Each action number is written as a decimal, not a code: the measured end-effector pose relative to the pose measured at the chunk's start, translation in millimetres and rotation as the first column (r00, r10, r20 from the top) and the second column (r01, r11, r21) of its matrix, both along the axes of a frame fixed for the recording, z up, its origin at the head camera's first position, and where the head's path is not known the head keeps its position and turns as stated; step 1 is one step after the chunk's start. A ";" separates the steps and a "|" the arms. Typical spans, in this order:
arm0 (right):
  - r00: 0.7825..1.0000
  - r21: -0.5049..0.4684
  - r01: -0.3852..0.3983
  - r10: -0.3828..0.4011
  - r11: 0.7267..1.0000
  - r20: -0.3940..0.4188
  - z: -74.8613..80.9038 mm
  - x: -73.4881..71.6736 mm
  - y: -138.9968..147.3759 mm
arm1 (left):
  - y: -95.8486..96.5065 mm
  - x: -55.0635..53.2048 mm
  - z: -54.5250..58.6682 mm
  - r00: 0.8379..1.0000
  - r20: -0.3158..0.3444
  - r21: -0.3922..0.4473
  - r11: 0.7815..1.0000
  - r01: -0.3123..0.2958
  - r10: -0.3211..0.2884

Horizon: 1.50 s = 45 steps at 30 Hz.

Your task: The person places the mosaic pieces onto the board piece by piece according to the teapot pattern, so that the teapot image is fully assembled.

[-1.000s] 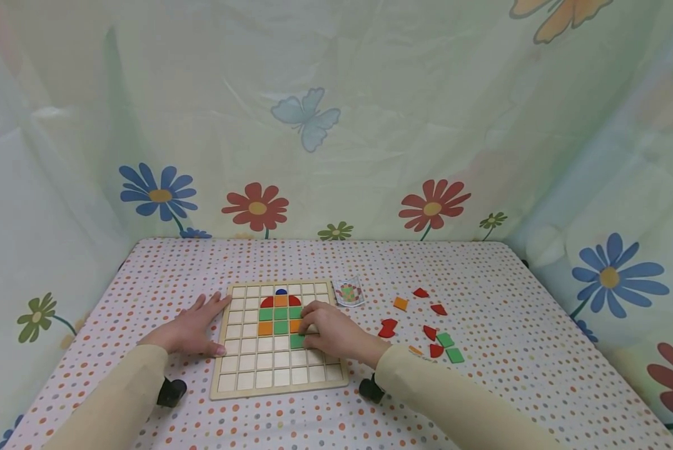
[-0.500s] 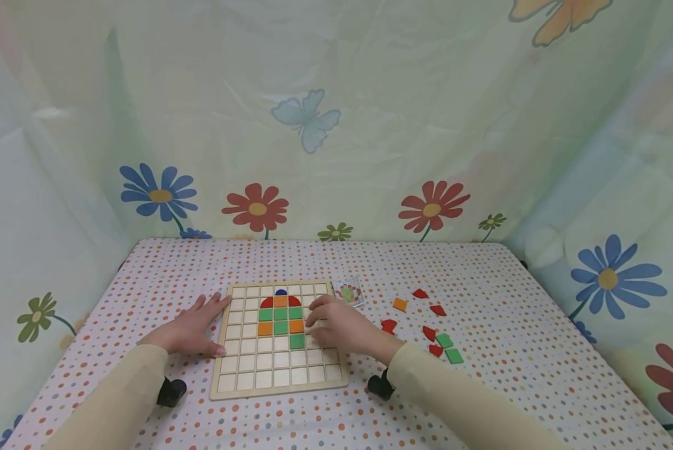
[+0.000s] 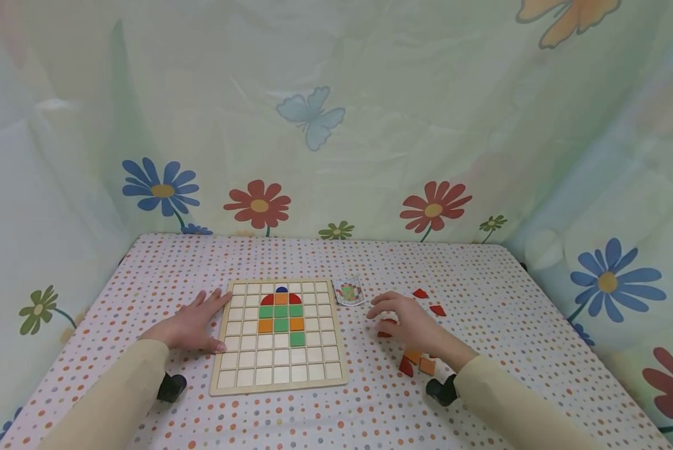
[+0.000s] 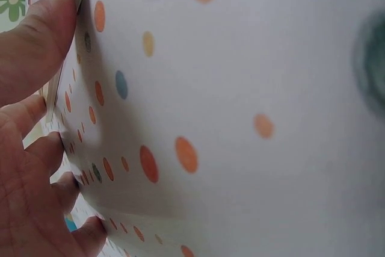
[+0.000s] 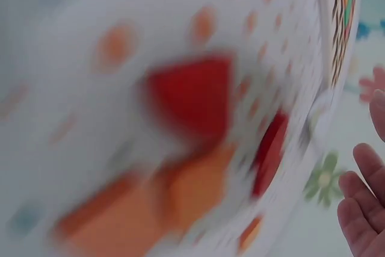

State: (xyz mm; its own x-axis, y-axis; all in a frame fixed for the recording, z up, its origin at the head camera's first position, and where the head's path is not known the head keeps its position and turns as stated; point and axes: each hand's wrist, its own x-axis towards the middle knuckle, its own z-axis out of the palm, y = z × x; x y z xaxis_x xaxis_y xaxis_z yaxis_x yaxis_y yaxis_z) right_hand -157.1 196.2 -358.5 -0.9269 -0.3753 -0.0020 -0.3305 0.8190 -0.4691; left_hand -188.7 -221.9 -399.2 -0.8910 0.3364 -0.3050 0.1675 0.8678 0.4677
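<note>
A wooden grid board [image 3: 246,377] lies on the table with coloured tiles in its upper middle cells. A blue half-round tile [image 3: 281,289] tops the pattern, above red, orange and green tiles. The lowest is a green square tile [image 3: 298,339]. My left hand [image 3: 192,325] rests at the board's left edge, fingers spread, with the thumb [image 4: 45,40] touching the rim. Over the loose tiles to the right of the board is my right hand [image 3: 408,322], fingers loosely bent and nothing seen in them. A red tile [image 3: 387,328] shows partly beneath its fingers.
A small pattern card [image 3: 349,292] lies beside the board's upper right corner. Two red quarter-round tiles [image 3: 438,310] lie beyond my right hand. Nearer me are an orange square tile [image 3: 427,365] and a red tile [image 3: 406,367]. My right hand and forearm hide other loose tiles.
My right hand has left the green square tile on the board and moved right, over the loose tiles. My left hand stays at the board's edge.
</note>
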 end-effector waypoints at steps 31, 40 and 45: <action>0.973 0.140 0.220 -0.228 0.965 0.046 -17.5 23.0 127.2 | -3.1 0.3 -1.4 1.000 -0.006 -0.004 1.000 0.005 -0.006; 0.975 0.162 0.214 -0.221 0.963 0.026 -19.8 18.2 127.7 | -1.8 -0.7 -1.4 1.000 -0.010 -0.005 1.000 0.005 -0.005; 0.973 0.168 0.223 -0.231 0.960 0.029 -21.3 18.6 130.1 | -0.8 -0.3 -2.6 1.000 -0.003 0.005 1.000 -0.002 0.002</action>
